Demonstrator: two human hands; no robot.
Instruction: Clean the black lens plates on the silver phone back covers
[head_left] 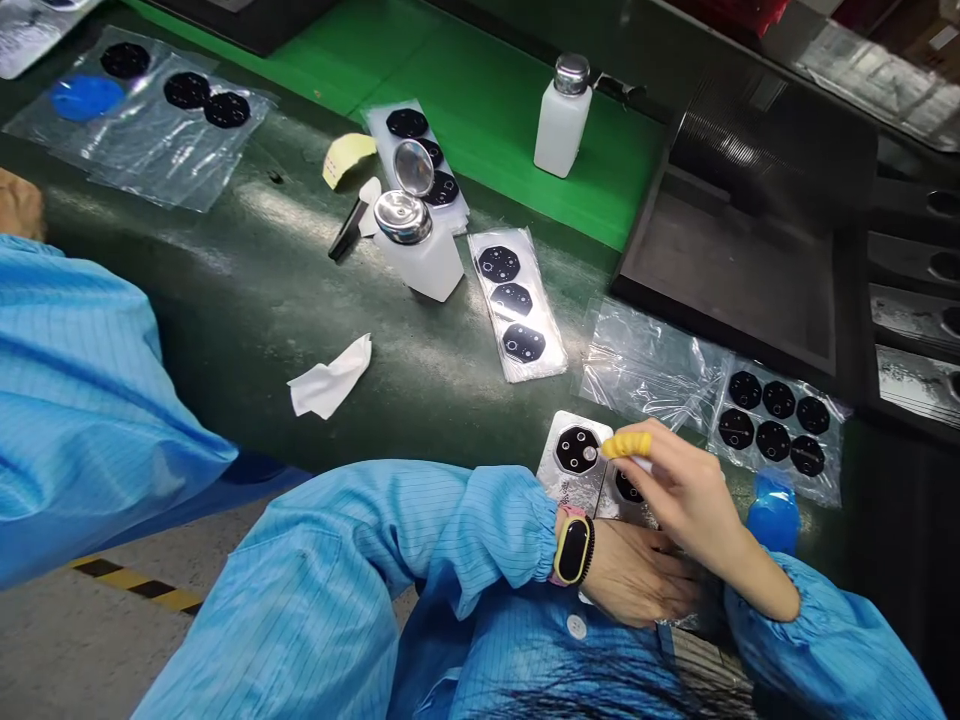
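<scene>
The right hand (690,492) is at the near edge of the bench (225,300), its fingers (626,445) pinched together on a small white wipe (643,464), the forefinger in a yellow cot. That fingertip touches the right edge of a black octagonal disc (576,450) lying on a silvery strip (559,482). The left hand (637,578) lies just below. Its fingers are hidden under the right hand, so I cannot tell their state.
</scene>
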